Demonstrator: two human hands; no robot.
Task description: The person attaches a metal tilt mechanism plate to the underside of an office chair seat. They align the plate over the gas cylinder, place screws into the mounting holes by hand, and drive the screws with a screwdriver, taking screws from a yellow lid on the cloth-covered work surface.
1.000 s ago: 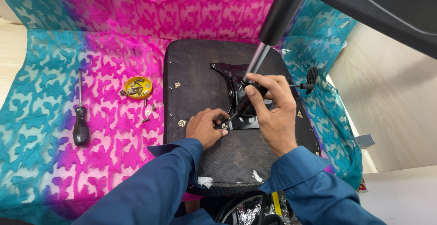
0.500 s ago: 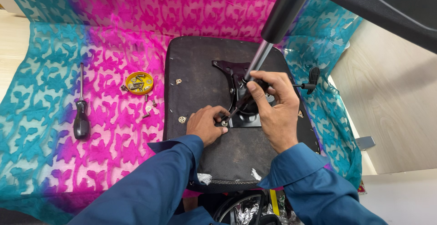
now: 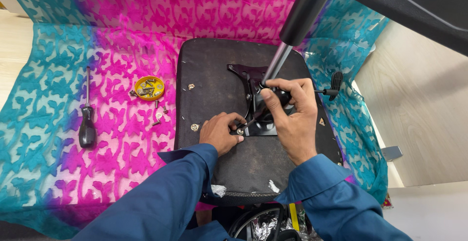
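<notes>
The right hand (image 3: 288, 116) is closed around a dark-handled tool (image 3: 263, 109) whose shaft slants down-left to a screw at the corner of the black metal plate (image 3: 253, 87). The left hand (image 3: 220, 132) pinches fingers together at that same screw. The plate sits mid-way on the upturned chair seat (image 3: 209, 85), its gas cylinder (image 3: 292, 31) rising up-right. Beneath lies pink and teal cloth (image 3: 58, 75), with a screwdriver (image 3: 87, 119) lying lengthwise, and a yellow dish (image 3: 149, 88) of screws.
</notes>
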